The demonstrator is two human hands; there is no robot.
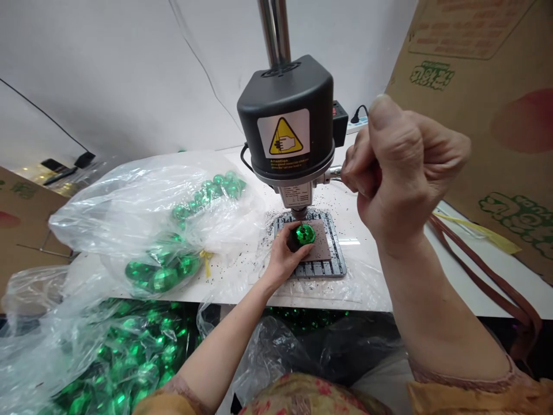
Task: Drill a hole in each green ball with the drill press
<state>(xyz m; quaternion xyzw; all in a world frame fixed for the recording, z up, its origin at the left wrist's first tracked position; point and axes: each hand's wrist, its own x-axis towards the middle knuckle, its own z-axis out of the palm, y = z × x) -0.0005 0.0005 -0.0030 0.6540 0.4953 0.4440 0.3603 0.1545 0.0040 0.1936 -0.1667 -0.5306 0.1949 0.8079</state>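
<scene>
A black bench drill press point(287, 115) with a yellow warning label stands on the white table. Under its chuck point(299, 212), my left hand point(286, 253) curls thumb and fingers around a shiny green faceted ball point(305, 233). The ball rests on a brown board point(322, 245), which lies on the slotted metal base point(339, 266). A dark spot shows on top of the ball; I cannot tell whether the bit touches it. Raised at the right, my right hand point(400, 164) is closed around the feed handle point(334, 174), most of which the fingers hide.
Clear plastic bags of green balls lie on the table point(164, 274) and below its front edge point(129, 351). Dark shavings surround the base. Cardboard boxes stand at right point(475, 115) and left point(30, 230). A brown strap point(479, 271) lies at right.
</scene>
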